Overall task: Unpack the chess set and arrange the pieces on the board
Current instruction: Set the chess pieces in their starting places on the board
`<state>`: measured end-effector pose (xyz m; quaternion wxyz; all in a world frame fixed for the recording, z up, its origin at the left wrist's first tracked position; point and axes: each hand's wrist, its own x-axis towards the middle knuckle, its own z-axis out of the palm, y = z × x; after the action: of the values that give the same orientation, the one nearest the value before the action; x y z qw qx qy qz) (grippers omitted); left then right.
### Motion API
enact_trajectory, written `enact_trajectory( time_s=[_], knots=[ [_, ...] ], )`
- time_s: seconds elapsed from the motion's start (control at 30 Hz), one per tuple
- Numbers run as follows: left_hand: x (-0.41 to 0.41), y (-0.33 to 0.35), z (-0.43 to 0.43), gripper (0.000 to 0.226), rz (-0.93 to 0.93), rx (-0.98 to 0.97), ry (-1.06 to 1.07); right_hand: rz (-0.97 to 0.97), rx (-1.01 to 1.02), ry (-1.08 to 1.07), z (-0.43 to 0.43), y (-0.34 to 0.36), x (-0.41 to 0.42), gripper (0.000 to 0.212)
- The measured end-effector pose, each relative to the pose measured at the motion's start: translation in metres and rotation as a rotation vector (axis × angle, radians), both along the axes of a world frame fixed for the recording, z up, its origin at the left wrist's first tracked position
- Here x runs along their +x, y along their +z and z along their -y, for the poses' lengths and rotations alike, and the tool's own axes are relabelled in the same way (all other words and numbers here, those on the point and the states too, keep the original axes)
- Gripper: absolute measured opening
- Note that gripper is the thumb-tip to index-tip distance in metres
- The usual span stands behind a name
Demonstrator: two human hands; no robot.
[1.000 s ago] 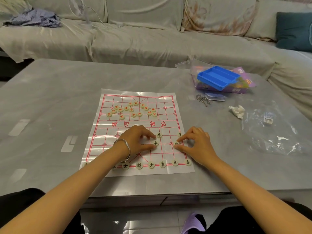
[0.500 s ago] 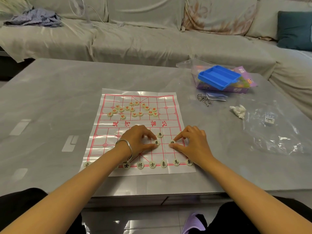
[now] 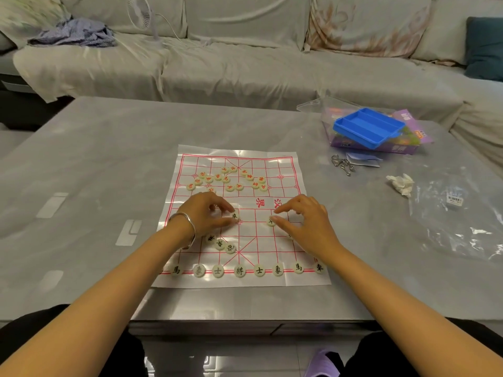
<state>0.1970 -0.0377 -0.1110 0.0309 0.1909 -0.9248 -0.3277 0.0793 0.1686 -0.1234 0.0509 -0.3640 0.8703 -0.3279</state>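
Desk [image 3: 109, 159], grey, in front of a covered sofa [image 3: 245, 63]. Board [image 3: 253, 240] is a thin printed sheet lying flat at desk centre. Clear plastic bag [image 3: 462, 213] lies at right. At back right, 1 blue tray [image 3: 368, 127] sits on top of 1 purple box [image 3: 408, 148].

Both hands are over the board's near half.
- L: left hand [image 3: 206, 213] has its grip nearly closed, thumb + index pinching the left black piece [image 3: 234, 215]. Other fingers are curled. Bracelet [image 3: 187, 227] on the wrist.
- R: right hand [image 3: 304, 221] has its grip narrow, thumb + index tips on the right black piece [image 3: 270, 221]. Thumb is touching it, rest of the fingers arched above the sheet.

Both pieces sit on the board just on the near side of the river text.

Counts:
- Near-edge row [image 3: 239, 271]: 8 black pieces showing. The far-left end is behind the forearm, can't tell.
- Loose black pieces [image 3: 219, 244] just below the L wrist: 3, touching each other.
- Red pieces [image 3: 225, 179]: abt 16, in a loose heap on the far half.
- 1 crumpled tissue [image 3: 400, 183].
- 1 metal ring bunch [image 3: 343, 164].

Vs 0.5 s ago:
- The two held pieces are farther apart.
- L hand has shifted up and left, so the 3 loose pieces it covered are now exposed.
- More of the row's left part shows.
- Red heap and tray are unchanged.
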Motion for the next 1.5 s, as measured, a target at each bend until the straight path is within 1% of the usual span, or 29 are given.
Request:
enact_trajectory(
  time_s=[0.27, 0.37, 0.43, 0.57, 0.63, 0.7, 0.77, 0.8, 0.9, 0.97, 1.07, 1.17, 1.23, 1.33, 1.4, 1.5],
  knots=[
    [-0.004, -0.004, -0.002, 0.028, 0.029, -0.038, -0.050, 0.030, -0.020, 0.018, 0.013, 0.002, 0.003, 0.024],
    [-0.004, -0.005, -0.003, 0.029, 0.025, -0.050, -0.051, 0.059, -0.053, 0.032, 0.016, 0.004, 0.005, 0.018],
    [-0.004, -0.006, -0.004, 0.029, 0.005, -0.047, -0.039, 0.068, -0.056, 0.028, 0.018, 0.005, 0.007, 0.017],
    [-0.003, -0.009, -0.007, 0.031, -0.016, -0.027, -0.040, 0.077, -0.061, 0.024, 0.024, 0.008, 0.011, 0.019],
    [0.000, -0.007, -0.004, 0.035, -0.003, -0.007, -0.050, 0.084, -0.067, 0.045, 0.027, 0.007, 0.015, 0.015],
    [0.006, 0.002, 0.004, 0.037, 0.000, 0.058, -0.033, 0.093, -0.048, 0.090, 0.030, 0.006, 0.020, 0.011],
    [0.017, 0.012, 0.018, 0.033, -0.009, 0.121, 0.000, 0.112, 0.014, 0.162, 0.033, 0.005, 0.026, 0.014],
    [0.023, 0.015, 0.024, 0.030, 0.001, 0.121, -0.003, 0.122, 0.047, 0.203, 0.034, 0.004, 0.029, 0.016],
    [0.041, 0.017, 0.030, 0.027, 0.107, 0.082, -0.099, 0.127, 0.089, 0.292, 0.039, 0.005, 0.041, 0.022],
    [0.049, 0.010, 0.026, 0.033, 0.165, 0.041, -0.172, 0.121, 0.105, 0.330, 0.042, 0.005, 0.046, 0.026],
    [0.054, 0.000, 0.023, 0.036, 0.125, -0.004, -0.193, 0.087, 0.138, 0.359, 0.047, 0.004, 0.053, 0.029],
    [0.055, -0.002, 0.023, 0.027, 0.086, -0.029, -0.166, 0.062, 0.164, 0.339, 0.052, 0.002, 0.058, 0.029],
    [0.055, -0.001, 0.025, 0.025, 0.100, -0.068, -0.128, 0.045, 0.183, 0.323, 0.055, 0.002, 0.060, 0.029],
    [0.055, -0.001, 0.029, 0.031, 0.115, -0.153, -0.045, -0.004, 0.205, 0.306, 0.061, 0.004, 0.062, 0.031],
    [0.055, -0.002, 0.032, 0.037, 0.120, -0.174, -0.009, -0.013, 0.211, 0.293, 0.068, 0.006, 0.064, 0.030],
    [0.055, 0.001, 0.039, 0.049, 0.138, -0.098, -0.070, -0.024, 0.217, 0.277, 0.077, 0.009, 0.063, 0.027]
  ],
)
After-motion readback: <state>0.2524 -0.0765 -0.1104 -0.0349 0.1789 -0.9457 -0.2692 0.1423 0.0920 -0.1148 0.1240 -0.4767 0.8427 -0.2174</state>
